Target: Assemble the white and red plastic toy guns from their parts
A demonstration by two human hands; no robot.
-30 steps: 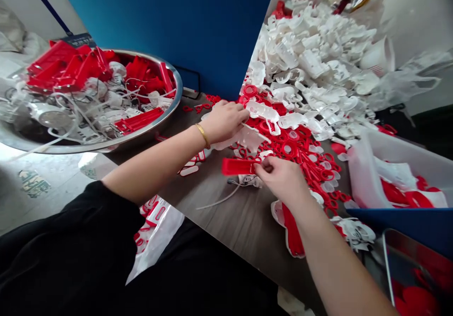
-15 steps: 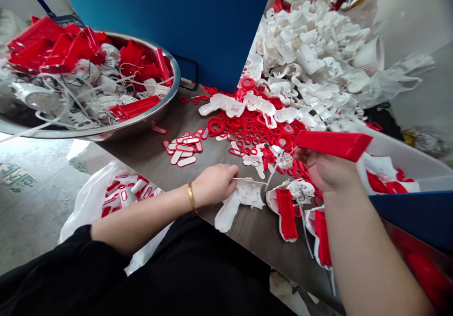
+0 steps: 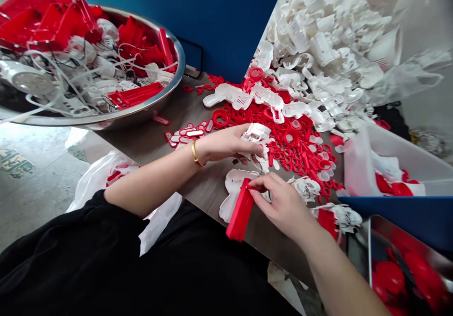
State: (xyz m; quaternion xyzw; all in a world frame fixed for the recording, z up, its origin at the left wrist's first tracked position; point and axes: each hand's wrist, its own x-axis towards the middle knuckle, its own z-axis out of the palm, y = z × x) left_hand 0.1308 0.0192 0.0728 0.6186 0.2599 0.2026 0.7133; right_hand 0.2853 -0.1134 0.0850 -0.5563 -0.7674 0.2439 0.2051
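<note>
we held one long red part (image 3: 240,214) and one white part (image 3: 259,129), with one metal basin (image 3: 181,61), one translucent bin (image 3: 357,161) and uncountably many red rings (image 3: 288,158).

Shell (image 3: 233,181) before rings (image 3: 287,153), basin (image 3: 181,61) left

This looks like a small assembly workshop. Beyond the right grip (image 3: 283,200), small red rings (image 3: 288,158) lie loose on the bench (image 3: 208,188), backed by a tall heap of white plastic shells (image 3: 318,42). Farther out, left of the left grip (image 3: 228,144), a wide metal basin (image 3: 180,59) brims with red parts and wired white pieces. A translucent bin (image 3: 361,160), right of the right grip, holds more red and white parts.
</note>
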